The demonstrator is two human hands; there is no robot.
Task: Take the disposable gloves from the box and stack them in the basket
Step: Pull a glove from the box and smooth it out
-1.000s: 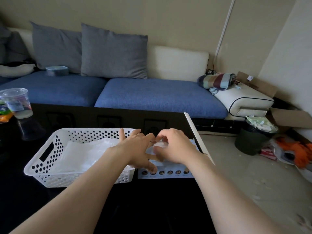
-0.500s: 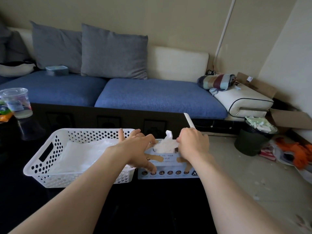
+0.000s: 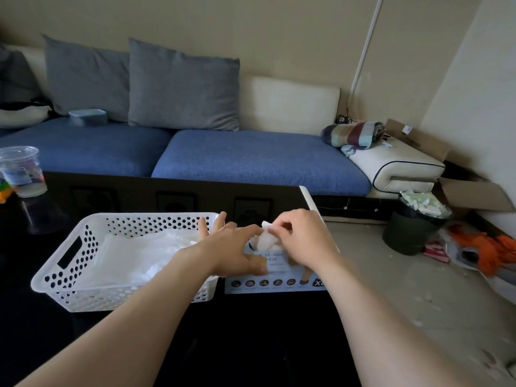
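Observation:
A flat white glove box (image 3: 275, 284) with small printed icons lies on the black table, right of a white perforated basket (image 3: 83, 255). Clear gloves (image 3: 139, 252) lie stacked inside the basket. My left hand (image 3: 231, 252) presses flat on the box's left part, fingers spread. My right hand (image 3: 304, 241) pinches a crumpled clear glove (image 3: 266, 238) that sticks up out of the box opening. Most of the box top is hidden under both hands.
A clear plastic cup (image 3: 22, 171) stands at the table's far left. A blue sofa (image 3: 251, 160) with grey cushions runs behind the table. On the floor to the right stand a dark waste bin (image 3: 413, 227), cardboard boxes and orange clutter.
My right hand first drew the glove up and to the right out of the opening, then came back over the box, still pinching it. My left hand stayed pressed on the box.

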